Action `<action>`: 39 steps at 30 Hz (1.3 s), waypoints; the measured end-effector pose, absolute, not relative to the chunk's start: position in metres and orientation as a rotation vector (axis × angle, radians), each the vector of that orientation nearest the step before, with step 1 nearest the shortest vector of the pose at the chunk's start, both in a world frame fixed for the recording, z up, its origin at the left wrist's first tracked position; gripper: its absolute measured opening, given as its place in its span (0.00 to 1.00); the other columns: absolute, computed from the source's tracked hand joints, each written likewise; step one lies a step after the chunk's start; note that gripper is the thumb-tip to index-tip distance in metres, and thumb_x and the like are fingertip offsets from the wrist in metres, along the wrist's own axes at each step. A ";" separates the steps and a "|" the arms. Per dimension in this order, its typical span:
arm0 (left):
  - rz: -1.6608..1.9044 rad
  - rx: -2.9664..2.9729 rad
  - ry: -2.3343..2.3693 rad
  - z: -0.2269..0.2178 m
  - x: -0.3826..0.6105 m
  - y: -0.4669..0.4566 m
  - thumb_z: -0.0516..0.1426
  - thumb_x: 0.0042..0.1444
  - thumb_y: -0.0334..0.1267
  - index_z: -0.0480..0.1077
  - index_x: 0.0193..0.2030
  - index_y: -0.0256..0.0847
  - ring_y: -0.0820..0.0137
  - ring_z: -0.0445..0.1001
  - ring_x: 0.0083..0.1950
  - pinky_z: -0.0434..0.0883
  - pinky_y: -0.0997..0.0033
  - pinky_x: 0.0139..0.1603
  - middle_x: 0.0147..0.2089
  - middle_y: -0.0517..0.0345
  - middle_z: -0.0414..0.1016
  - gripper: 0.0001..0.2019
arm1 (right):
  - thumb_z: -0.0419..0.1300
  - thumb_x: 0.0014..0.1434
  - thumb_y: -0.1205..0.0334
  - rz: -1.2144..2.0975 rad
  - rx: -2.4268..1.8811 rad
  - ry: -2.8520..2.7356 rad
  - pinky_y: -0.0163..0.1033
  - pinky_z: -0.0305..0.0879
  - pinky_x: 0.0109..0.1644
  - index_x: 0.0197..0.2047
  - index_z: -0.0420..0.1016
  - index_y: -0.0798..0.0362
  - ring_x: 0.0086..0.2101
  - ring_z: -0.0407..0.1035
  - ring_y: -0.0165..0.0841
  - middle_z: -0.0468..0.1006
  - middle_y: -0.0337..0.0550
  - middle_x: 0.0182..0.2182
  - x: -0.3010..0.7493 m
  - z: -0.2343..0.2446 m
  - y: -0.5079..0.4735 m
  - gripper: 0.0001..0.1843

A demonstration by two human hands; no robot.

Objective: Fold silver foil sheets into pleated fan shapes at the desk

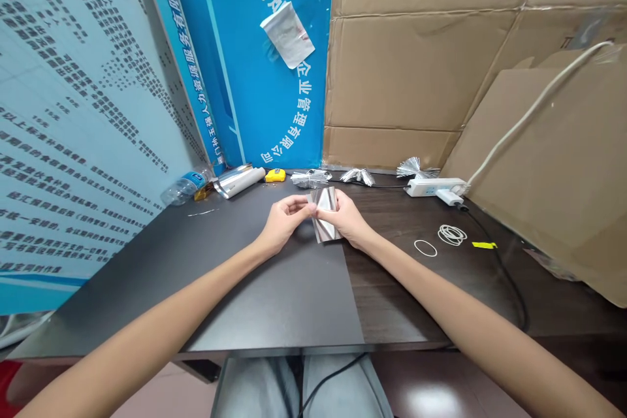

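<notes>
While both forearms reach forward over the table [401, 313], the two hands meet around a silvery sheet [324, 230], which they hold up near the middle of the table, above the line where a grey mat [274, 313] gives way to dark wood grain. Its long axis runs away from the person, from the near edge to the far edge, with a slight slant: the far end leans a little to the left and the near end a little to the right. One broad, shiny face is turned toward the person, with light and dark bands of reflection across it. Whether the near edge touches the table cannot be told.

The left hand [285, 221] has its thumb and forefinger pinching the sheet's left edge, the other fingers curled beside them. The right hand [349, 217] grips the right edge, its thumb laid flat across the front and pointing left, almost square to the long axis; its fingers behind the sheet are mostly hidden.

Beyond the hands, along the back of the table, lie a silvery roll [240, 181], a yellow object [275, 175] and a bundle of silvery strips [311, 178]. To the right are a white power strip [434, 187] and several pale loops [451, 235].
</notes>
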State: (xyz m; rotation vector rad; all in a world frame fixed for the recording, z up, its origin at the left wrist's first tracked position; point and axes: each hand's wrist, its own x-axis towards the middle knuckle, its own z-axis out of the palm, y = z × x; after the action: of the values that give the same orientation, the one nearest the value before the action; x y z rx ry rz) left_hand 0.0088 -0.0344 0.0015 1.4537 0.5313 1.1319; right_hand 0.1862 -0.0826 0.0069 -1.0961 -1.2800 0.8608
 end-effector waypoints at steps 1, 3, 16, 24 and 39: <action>1.140 1.454 0.537 0.002 0.011 -0.036 0.73 0.51 0.50 0.80 0.47 0.36 0.62 0.81 0.48 0.75 0.63 0.56 0.48 0.46 0.84 0.23 | 0.79 0.45 0.52 0.818 -1.125 -1.287 0.44 0.71 0.52 0.48 0.72 0.51 0.47 0.75 0.41 0.81 0.44 0.46 0.185 0.005 -0.082 0.32; 1.165 1.446 0.561 0.001 0.013 -0.039 0.73 0.51 0.49 0.80 0.44 0.36 0.63 0.81 0.46 0.75 0.64 0.53 0.46 0.47 0.84 0.21 | 0.79 0.45 0.52 0.766 -1.158 -1.314 0.44 0.71 0.51 0.48 0.71 0.51 0.48 0.75 0.41 0.80 0.44 0.45 0.183 0.005 -0.083 0.32; 1.195 1.494 0.576 0.014 0.012 -0.049 0.74 0.49 0.50 0.83 0.40 0.39 0.60 0.82 0.43 0.78 0.60 0.50 0.42 0.50 0.86 0.18 | 0.75 0.51 0.45 0.906 -1.004 -1.202 0.39 0.67 0.42 0.41 0.80 0.51 0.35 0.71 0.33 0.80 0.41 0.36 0.185 0.032 -0.099 0.22; 1.291 1.539 0.631 0.012 0.012 -0.051 0.73 0.51 0.50 0.84 0.40 0.41 0.58 0.83 0.45 0.78 0.59 0.52 0.43 0.50 0.86 0.16 | 0.74 0.53 0.45 0.899 -1.002 -1.264 0.39 0.66 0.42 0.39 0.81 0.50 0.35 0.70 0.34 0.80 0.41 0.36 0.182 0.032 -0.100 0.19; 1.356 1.565 0.610 0.016 0.011 -0.054 0.71 0.54 0.51 0.84 0.44 0.38 0.57 0.83 0.48 0.78 0.58 0.55 0.46 0.47 0.86 0.19 | 0.75 0.50 0.47 0.857 -1.002 -1.207 0.39 0.65 0.39 0.39 0.80 0.52 0.32 0.69 0.33 0.79 0.40 0.33 0.175 0.034 -0.105 0.20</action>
State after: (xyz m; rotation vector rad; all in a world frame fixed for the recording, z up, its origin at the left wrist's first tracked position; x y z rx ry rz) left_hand 0.0109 -0.0537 0.0155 1.5649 0.6099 1.3564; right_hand 0.1753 -0.1049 0.0339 -1.0022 -1.2070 0.8570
